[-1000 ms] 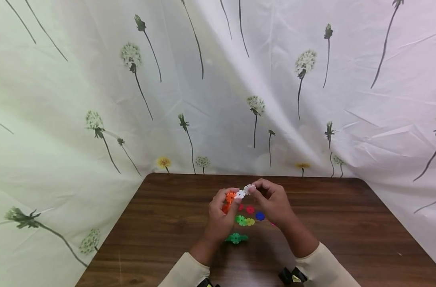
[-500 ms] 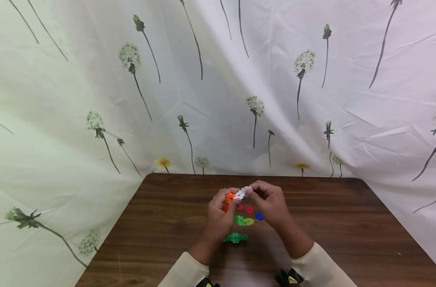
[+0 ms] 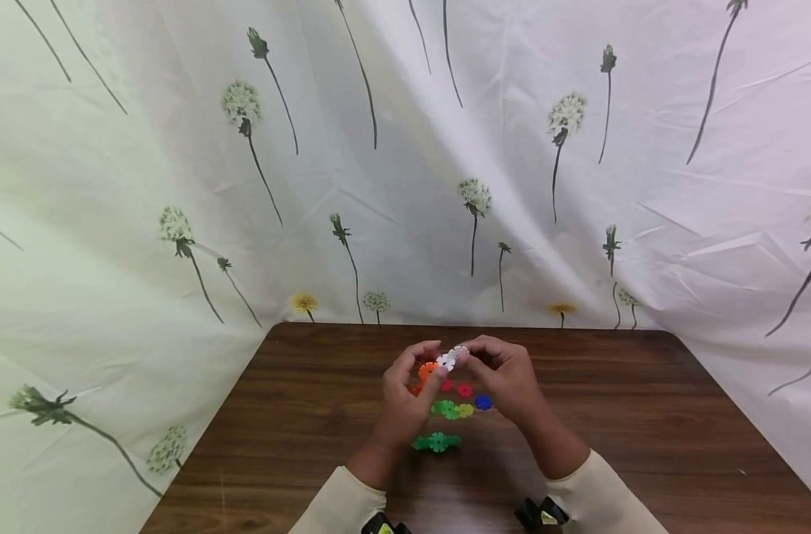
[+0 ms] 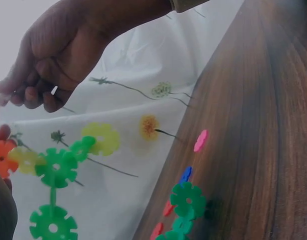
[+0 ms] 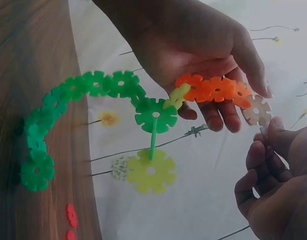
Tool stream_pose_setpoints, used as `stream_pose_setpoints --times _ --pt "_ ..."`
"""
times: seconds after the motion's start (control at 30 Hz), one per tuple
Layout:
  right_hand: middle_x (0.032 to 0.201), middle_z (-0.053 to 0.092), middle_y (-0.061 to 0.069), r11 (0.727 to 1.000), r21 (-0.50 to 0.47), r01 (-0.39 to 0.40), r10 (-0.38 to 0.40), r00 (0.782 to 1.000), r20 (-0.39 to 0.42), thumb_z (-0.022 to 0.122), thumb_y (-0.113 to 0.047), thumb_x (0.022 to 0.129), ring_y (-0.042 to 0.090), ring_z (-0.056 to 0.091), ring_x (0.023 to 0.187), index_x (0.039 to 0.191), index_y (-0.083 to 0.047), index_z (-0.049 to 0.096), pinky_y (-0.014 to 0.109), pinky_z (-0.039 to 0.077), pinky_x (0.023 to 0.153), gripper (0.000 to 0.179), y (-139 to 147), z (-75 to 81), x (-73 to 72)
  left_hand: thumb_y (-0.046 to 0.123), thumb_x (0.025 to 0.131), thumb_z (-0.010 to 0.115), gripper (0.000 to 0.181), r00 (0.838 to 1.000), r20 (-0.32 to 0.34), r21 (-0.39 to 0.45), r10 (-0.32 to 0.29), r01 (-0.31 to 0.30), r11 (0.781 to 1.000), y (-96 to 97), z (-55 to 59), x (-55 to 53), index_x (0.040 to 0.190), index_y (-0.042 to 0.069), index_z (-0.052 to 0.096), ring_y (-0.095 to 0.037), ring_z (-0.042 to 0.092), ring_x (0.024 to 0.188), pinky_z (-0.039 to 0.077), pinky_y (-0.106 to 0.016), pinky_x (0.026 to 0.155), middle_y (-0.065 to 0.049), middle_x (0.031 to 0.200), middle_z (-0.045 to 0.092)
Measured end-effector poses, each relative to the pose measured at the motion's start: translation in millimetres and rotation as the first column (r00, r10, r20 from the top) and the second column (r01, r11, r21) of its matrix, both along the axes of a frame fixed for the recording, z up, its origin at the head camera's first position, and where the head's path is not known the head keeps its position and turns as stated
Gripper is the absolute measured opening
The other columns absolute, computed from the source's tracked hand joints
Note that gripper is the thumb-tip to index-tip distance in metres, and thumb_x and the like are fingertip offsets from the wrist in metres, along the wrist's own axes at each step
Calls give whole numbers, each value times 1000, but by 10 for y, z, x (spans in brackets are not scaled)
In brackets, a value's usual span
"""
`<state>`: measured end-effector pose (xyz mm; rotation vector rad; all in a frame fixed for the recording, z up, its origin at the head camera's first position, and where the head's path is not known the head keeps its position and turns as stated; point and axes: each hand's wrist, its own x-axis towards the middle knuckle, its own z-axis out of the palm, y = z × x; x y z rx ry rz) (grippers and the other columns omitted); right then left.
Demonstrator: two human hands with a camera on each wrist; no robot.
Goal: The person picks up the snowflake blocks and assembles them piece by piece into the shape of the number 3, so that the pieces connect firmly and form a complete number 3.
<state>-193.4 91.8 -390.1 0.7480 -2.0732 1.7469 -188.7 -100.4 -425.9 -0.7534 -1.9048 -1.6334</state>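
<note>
Cream sleeves enter at the bottom edge, a black wrist device at each cuff. Just beyond, over the dark wooden worktop, is the near end of a chain of slotted plastic discs: a row of green discs; whether that end touches the wood I cannot tell. The right wrist view shows the green curving round to a disc from which a pale yellow disc juts on a thin green piece seen edge-on. A small yellow piece links the green to orange discs, which lead to two white discs. The left hand holds the orange stretch, fingers behind and thumb in front, by the white. Close beside it, the right hand pinches the outermost white disc. Lower down, on the worktop, lie a blue disc, two red discs and a pink disc. Behind the worktop's far edge hangs a pale cloth printed with dandelions.
</note>
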Motion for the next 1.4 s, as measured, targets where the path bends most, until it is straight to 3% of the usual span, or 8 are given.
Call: stream_pose_setpoints --times 0.17,0.33,0.47,0.6,0.87,1.13,1.4 --pt "109 76 20 999 44 12 -12 1000 -14 69 1 104 14 73 88 124 3 78 25 65 79 22 42 6 9 7 99 79 39 995 -93 -55 42 -48 997 8 45 -29 136 5 69 -25 72 111 59 -41 105 -11 118 77" --pt "114 76 18 999 53 0 -2 1000 20 69 -1 105 8 75 93 129 2 76 25 66 82 26 48 15 25 9 97 82 41 987 -142 -100 81 -96 990 16 78 -37 136 8 70 -24 73 110 50 -41 103 -11 117 78" --pt "113 77 19 998 54 -14 13 1000 19 71 -2 104 14 75 92 131 -1 75 23 65 79 27 23 7 20 3 98 77 37 981 -175 -82 89 -104 991 5 89 -63 134 10 72 -27 73 108 48 -41 102 -9 118 78" --pt "107 76 22 998 56 -15 14 1000 25 73 -2 103 22 74 87 130 0 75 25 64 75 27 6 -5 10 2 99 74 35 981 -177 -70 84 -98 993 -22 88 -83 133 11 73 -28 73 112 48 -41 103 -9 122 78" --pt "103 77 20 996 76 39 -41 999 25 73 0 102 17 74 87 127 2 75 27 65 78 25 77 -68 -73 0 100 70 35 981 -185 -75 54 -69 995 -58 67 -126 134 8 73 -24 70 109 57 -29 96 -11 123 75" --pt "106 78 19 989 126 72 -88 988 124 72 -3 104 32 76 94 128 -2 77 30 65 82 24 161 -199 -211 -2 102 66 36 983 -180 -59 28 -39 998 -77 65 -145 136 10 72 -22 68 105 60 -24 91 -12 122 73" --pt "108 78 18 986 150 74 -107 968 228 71 -4 105 22 76 95 131 1 74 27 63 84 26 225 -346 -376 -4 102 64 35 980 -201 -63 10 -23 998 -89 76 -145 135 4 71 -24 67 100 61 -27 87 -15 120 73"
